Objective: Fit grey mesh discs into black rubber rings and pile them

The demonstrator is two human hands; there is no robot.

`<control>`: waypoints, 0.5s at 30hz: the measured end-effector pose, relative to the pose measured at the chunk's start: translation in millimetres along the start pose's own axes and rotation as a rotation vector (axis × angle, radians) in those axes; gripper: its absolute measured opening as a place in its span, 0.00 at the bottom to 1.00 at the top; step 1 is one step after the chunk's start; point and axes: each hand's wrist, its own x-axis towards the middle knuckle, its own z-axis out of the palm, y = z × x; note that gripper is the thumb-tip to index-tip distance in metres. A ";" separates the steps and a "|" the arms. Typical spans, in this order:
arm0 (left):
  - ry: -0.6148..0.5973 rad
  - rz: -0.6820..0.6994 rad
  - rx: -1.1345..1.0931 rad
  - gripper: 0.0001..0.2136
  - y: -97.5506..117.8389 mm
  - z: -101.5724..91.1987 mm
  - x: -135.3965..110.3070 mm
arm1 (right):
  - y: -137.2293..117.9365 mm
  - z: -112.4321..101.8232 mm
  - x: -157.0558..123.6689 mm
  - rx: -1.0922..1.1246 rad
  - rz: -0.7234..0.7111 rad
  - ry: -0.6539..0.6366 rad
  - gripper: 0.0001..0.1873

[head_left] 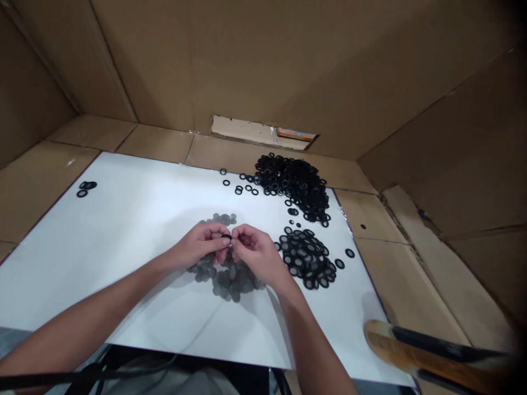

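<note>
Left hand (197, 245): closed – pinching a black rubber ring (226, 236) above the worktop
Right hand (256, 252): closed – pinching that ring too
Beneath: grey mesh discs (226, 278)
Just right: heap of black rings (307, 259)

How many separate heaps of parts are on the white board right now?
3: black rubber rings towards the far edge, black-rimmed mesh washers to the right, and grey mesh discs in the middle. A few loose pieces lie apart from these.

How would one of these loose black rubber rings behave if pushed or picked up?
The thin black rubber ring looks light and probably flexible. Lying flat on the smooth white board, it would likely slide when pushed, and could roll if stood on edge.
</note>
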 end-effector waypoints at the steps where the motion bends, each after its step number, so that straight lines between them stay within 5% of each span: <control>1: 0.001 0.003 -0.002 0.10 0.1 0.0 -0.1 | 0.4 0.7 -0.3 0.001 -0.010 -0.002 0.05; 15: 0.136 0.040 -0.056 0.10 5.4 9.0 -0.3 | 1.1 3.6 -3.3 -0.080 -0.095 0.046 0.06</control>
